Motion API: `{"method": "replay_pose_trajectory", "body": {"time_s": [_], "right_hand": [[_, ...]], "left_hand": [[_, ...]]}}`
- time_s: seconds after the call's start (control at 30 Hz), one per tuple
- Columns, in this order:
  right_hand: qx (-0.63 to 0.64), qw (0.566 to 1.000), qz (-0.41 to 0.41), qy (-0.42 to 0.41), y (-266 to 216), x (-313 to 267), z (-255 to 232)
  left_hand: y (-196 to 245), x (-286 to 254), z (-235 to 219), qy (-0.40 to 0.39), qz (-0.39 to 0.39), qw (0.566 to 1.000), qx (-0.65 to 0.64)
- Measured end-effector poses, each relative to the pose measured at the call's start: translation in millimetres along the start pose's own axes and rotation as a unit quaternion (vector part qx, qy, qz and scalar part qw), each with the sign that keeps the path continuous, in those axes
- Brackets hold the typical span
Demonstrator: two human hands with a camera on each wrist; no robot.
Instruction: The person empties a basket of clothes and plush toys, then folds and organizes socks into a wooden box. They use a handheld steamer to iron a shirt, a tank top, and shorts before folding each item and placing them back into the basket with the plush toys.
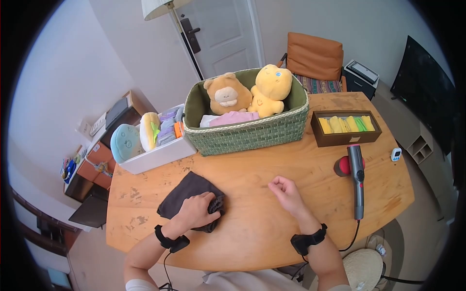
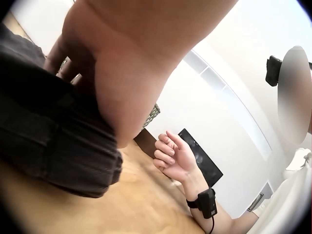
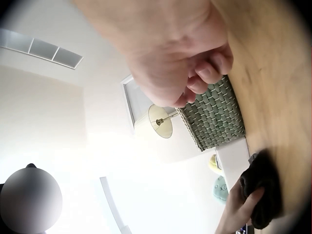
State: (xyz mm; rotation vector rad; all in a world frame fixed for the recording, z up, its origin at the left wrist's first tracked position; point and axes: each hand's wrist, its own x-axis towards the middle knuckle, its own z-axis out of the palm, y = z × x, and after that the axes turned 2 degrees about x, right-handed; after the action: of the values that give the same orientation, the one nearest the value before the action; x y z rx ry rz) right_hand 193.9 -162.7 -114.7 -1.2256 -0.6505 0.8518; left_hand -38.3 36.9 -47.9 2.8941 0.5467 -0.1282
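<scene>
A folded dark cloth with a gathered edge (image 1: 182, 194) lies on the wooden table in the head view. My left hand (image 1: 196, 211) grips its right end, the thumb at the gathered part; in the left wrist view the dark cloth (image 2: 63, 141) sits beneath the palm (image 2: 122, 73). To the right, my right hand (image 1: 287, 195) hovers above the table with loosely curled fingers and nothing in them. The right wrist view shows those curled fingers (image 3: 207, 73) close up, with the cloth (image 3: 263, 190) further off in the left hand.
Behind the hands stand a green woven basket (image 1: 247, 140) with plush toys and a white box (image 1: 160, 159) with folded items. On the right are a brown box (image 1: 347, 139) of yellow items, a corded grey styling tool (image 1: 357, 179), a red round object (image 1: 342, 166) and a small white device (image 1: 396, 154).
</scene>
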Motion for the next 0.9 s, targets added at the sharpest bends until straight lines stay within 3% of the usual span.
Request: {"method": "replay_pose_trajectory", "body": {"time_s": [0.07, 0.13, 0.2, 0.27, 0.3, 0.37, 0.47, 0.53, 0.6, 0.67, 0.7, 0.77, 0.83, 0.9], "right_hand": [[-0.024, 1.000, 0.007, -0.007, -0.4, 0.6, -1.1], [-0.030, 0.999, -0.013, -0.012, 4.2, 1.0, -1.5], [-0.019, 1.000, -0.019, 0.001, 3.9, 2.2, 0.2], [-0.012, 0.999, -0.030, 0.022, 5.5, 4.5, 1.7], [0.022, 0.999, -0.022, 0.034, 9.5, 7.2, 1.6], [0.051, 0.996, -0.017, 0.070, 12.0, 6.6, -2.9], [0.093, 0.994, -0.024, 0.060, 15.5, 7.1, -8.2], [0.036, 0.997, -0.047, 0.051, 22.6, 10.3, -7.5], [0.025, 0.994, -0.080, 0.076, 11.5, 6.8, 2.2], [-0.001, 0.996, -0.063, 0.068, 12.6, 6.6, 5.0], [0.010, 0.996, -0.067, 0.059, 12.7, 7.0, 6.3], [-0.040, 0.997, -0.053, 0.029, 13.2, 5.0, 4.3], [-0.059, 0.997, -0.053, 0.017, 14.2, 3.8, 4.4], [-0.082, 0.995, -0.058, 0.012, 7.8, 1.0, 2.9]], "left_hand": [[10.2, 7.3, -10.2, 0.026, 0.021, 0.999, -0.039], [31.3, 2.9, -33.4, 0.116, 0.015, 0.977, -0.177], [32.0, -3.2, -40.5, 0.187, 0.048, 0.937, -0.290], [31.7, -11.2, -42.9, 0.286, 0.059, 0.854, -0.430], [29.9, -20.7, -54.1, 0.282, 0.026, 0.851, -0.442], [6.2, -30.8, -57.3, 0.306, -0.034, 0.841, -0.444], [-70.3, -44.8, -36.4, 0.366, -0.118, 0.800, -0.461], [-127.3, -55.2, -27.6, 0.329, -0.126, 0.820, -0.452], [-150.6, -61.7, -15.4, 0.299, -0.143, 0.840, -0.430], [-159.5, -67.5, -4.7, 0.336, -0.201, 0.905, -0.166], [-161.5, -67.2, -1.6, 0.330, -0.192, 0.915, -0.132], [-129.6, -49.9, -19.7, 0.308, -0.123, 0.936, -0.118], [-77.0, -21.3, -44.9, 0.287, -0.105, 0.938, -0.163], [-52.4, 9.6, -62.6, 0.274, -0.001, 0.953, -0.130]]}}
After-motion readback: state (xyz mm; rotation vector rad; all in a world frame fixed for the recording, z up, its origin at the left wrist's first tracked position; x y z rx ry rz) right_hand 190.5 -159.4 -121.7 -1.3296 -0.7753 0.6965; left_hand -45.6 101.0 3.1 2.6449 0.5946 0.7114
